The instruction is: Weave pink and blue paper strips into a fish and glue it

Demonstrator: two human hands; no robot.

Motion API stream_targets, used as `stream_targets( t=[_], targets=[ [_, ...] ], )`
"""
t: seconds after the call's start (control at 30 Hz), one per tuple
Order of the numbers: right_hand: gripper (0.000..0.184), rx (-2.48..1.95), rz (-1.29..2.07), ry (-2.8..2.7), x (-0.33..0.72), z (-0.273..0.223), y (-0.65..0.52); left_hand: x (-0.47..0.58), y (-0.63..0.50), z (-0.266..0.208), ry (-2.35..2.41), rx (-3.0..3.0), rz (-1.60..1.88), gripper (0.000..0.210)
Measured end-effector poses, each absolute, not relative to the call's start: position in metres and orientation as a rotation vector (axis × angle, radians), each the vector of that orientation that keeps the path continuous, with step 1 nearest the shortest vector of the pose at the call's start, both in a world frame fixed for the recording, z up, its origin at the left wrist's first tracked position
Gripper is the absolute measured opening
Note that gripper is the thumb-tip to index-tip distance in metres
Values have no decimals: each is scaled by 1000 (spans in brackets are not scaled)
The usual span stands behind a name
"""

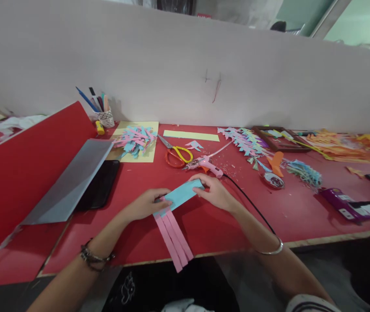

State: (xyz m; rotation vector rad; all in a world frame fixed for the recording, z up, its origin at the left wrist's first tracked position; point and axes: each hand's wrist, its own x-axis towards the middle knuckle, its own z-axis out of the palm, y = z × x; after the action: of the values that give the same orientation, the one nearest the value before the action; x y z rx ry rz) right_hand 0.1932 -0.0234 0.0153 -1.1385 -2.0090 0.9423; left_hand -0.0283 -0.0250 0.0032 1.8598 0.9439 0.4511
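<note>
So, two bare hands can be counted, both near the middle of the front edge of the red tabletop (230,234). One light-blue paper piece (185,193) is held between them just above that edge: its left end is pinched under the thumb of the left hand (147,203), its right end is gripped by the bent fingers of the right hand (217,193). What look like three pink strips (171,236) are seen dangling from the left end, tips carried past the front edge. Toward the back edge, one pair of scissors (171,147), one pink glue gun (211,166), one pale yellow strip (191,135) and one cup of pens (106,118) can be counted, plus one heap of pink and blue cuttings (135,139), too tangled to be counted piece by piece. For writing, lettering on the little red sign (204,16) beyond the partition is too small to be read. As for edges and room, the left hand is bordered by the black slab (106,184) partway toward the left; bare red surface is left between the right forearm and the purple box (337,203) near the front edge, with the black cord (250,201) run under that forearm.
</note>
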Motion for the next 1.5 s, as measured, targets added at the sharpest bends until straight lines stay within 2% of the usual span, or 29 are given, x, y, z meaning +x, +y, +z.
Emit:
stream_targets(
  t=[0.13, 0.33, 0.53, 0.67, 0.83, 1.0, 1.2, 1.5],
  targets=[
    [30, -1322, 946, -2030, 196, 12, -31, -27, -24, -3, 942, 1868, 503, 28],
    [33, -1666, 700, -2141, 193, 11, -42, -22, -22, -17, 1053, 2064, 590, 26],
    [21, -1826, 551, -2157, 191, 8, -42, -23, -19, -23, 962, 2272, 673, 20],
    [16, -1808, 555, -2135, 195, 4, -38, -23, -19, -24, 953, 2236, 591, 21],
    [21, -1654, 656, -1979, 198, -1, -38, -22, -19, -21, 985, 2220, 516, 22],
    [12, -1590, 685, -1854, 197, -3, -46, -21, -21, -16, 1016, 2260, 493, 23],
    [6, -1723, 476, -1973, 191, 4, -51, -21, -23, -11, 1029, 2324, 462, 23],
    [23, -1558, 61, -2259, 184, 20, -52, -20, -26, -13, 1110, 2386, 464, 18]
  ],
)
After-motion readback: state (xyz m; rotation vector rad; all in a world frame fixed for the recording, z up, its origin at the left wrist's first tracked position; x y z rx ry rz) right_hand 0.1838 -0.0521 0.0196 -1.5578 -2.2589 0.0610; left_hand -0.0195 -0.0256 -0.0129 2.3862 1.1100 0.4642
